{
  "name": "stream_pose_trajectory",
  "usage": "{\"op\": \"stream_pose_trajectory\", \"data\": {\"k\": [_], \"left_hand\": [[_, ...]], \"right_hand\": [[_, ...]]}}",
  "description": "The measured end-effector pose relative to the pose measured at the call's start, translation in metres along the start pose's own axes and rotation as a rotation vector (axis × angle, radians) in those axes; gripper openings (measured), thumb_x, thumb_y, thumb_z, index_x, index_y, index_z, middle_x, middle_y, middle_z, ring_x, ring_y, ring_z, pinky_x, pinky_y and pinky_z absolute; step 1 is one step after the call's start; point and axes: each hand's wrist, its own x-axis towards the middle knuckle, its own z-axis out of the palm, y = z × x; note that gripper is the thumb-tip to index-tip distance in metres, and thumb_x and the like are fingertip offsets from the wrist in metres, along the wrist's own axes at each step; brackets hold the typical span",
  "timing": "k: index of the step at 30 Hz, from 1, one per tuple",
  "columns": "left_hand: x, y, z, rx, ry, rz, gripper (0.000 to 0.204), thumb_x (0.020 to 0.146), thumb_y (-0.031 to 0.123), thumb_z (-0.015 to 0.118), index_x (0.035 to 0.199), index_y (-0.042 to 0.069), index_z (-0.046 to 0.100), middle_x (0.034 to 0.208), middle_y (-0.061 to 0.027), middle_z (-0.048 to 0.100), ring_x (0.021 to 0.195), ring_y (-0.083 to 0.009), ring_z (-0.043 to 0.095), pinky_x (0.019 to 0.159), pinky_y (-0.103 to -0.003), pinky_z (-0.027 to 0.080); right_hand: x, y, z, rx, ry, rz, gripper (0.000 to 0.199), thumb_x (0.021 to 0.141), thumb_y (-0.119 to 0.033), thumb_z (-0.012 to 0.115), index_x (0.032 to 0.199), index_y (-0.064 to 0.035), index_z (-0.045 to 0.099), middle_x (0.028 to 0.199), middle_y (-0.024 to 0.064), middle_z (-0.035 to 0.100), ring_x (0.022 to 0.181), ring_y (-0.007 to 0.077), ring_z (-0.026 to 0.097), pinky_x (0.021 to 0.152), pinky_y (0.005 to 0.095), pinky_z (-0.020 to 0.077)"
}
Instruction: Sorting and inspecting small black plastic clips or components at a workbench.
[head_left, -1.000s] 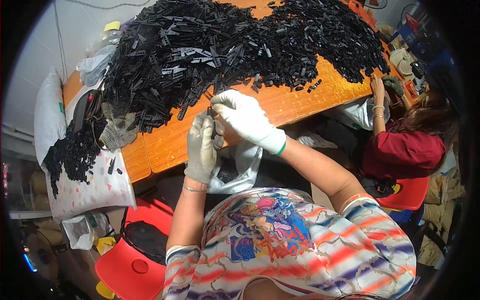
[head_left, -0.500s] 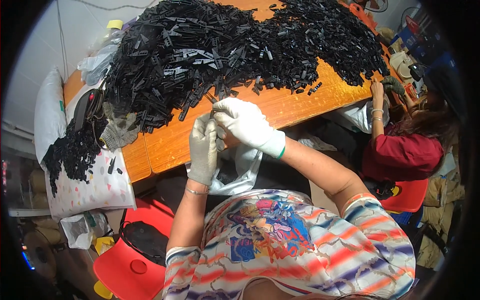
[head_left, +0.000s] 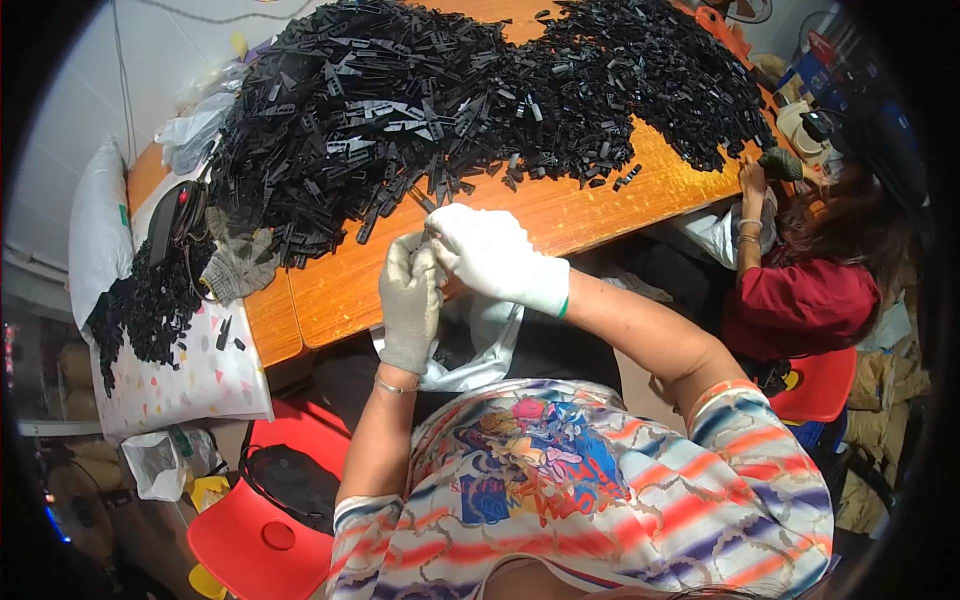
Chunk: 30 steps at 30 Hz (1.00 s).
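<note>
My left hand [head_left: 408, 305], in a pale grey work glove, is closed with the fingertips pinched together just off the table's front edge. My right hand [head_left: 490, 252], in a white glove, is closed against the left fingertips. A slim black plastic piece [head_left: 425, 200] sticks out past the fingers toward the heap; most of it is hidden by the gloves. Beyond my hands rises a large heap of black plastic parts [head_left: 350, 120], flat and elongated. A second heap of smaller black parts [head_left: 650, 70] lies to its right.
The wooden table [head_left: 560, 205] runs across the view. At left, a spotted cloth [head_left: 215, 370] bears loose black parts, beside a knitted glove [head_left: 240, 262]. White plastic [head_left: 480, 345] hangs below my hands. A co-worker in a red shirt [head_left: 800, 310] sits at right; a red chair [head_left: 255, 530] stands lower left.
My fingers have shifted slightly against each other, the right hand dipping a little over the left fingertips. The co-worker has leaned slightly toward the table.
</note>
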Motion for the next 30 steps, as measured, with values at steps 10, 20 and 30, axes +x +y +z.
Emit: {"op": "stream_pose_trajectory", "data": {"k": [10, 20, 30], "left_hand": [[0.011, -0.004, 0.027, 0.158, 0.220, 0.049, 0.022, 0.098, 0.011, 0.048, 0.086, -0.003, 0.058, 0.071, 0.0007, 0.054, 0.063, -0.0069, 0.045, 0.057, -0.025, 0.039], [0.033, -0.009, 0.030, 0.147, 0.042, -0.080, 0.030, 0.099, 0.023, 0.049, 0.085, -0.002, 0.056, 0.069, -0.0023, 0.055, 0.060, -0.0083, 0.046, 0.055, -0.026, 0.039], [-0.006, -0.018, -0.001, -0.232, -0.158, -0.208, 0.026, 0.099, 0.027, 0.054, 0.105, 0.002, 0.057, 0.077, -0.0029, 0.057, 0.060, -0.0061, 0.048, 0.054, -0.017, 0.039]], "right_hand": [[0.007, 0.016, 0.012, -0.110, -0.067, -0.026, 0.013, 0.082, -0.020, 0.057, 0.084, -0.0070, 0.055, 0.073, 0.0139, 0.062, 0.068, 0.0360, 0.063, 0.058, 0.0462, 0.0496], [-0.003, 0.027, 0.005, -0.069, -0.003, 0.159, 0.021, 0.090, -0.028, 0.052, 0.089, -0.0080, 0.056, 0.077, 0.0156, 0.065, 0.072, 0.0383, 0.064, 0.066, 0.0480, 0.0504], [-0.026, 0.031, -0.030, 1.152, -0.179, 0.525, 0.030, 0.093, -0.031, 0.057, 0.106, -0.0053, 0.068, 0.082, 0.0003, 0.063, 0.072, 0.0059, 0.055, 0.065, 0.0231, 0.0447]]}}
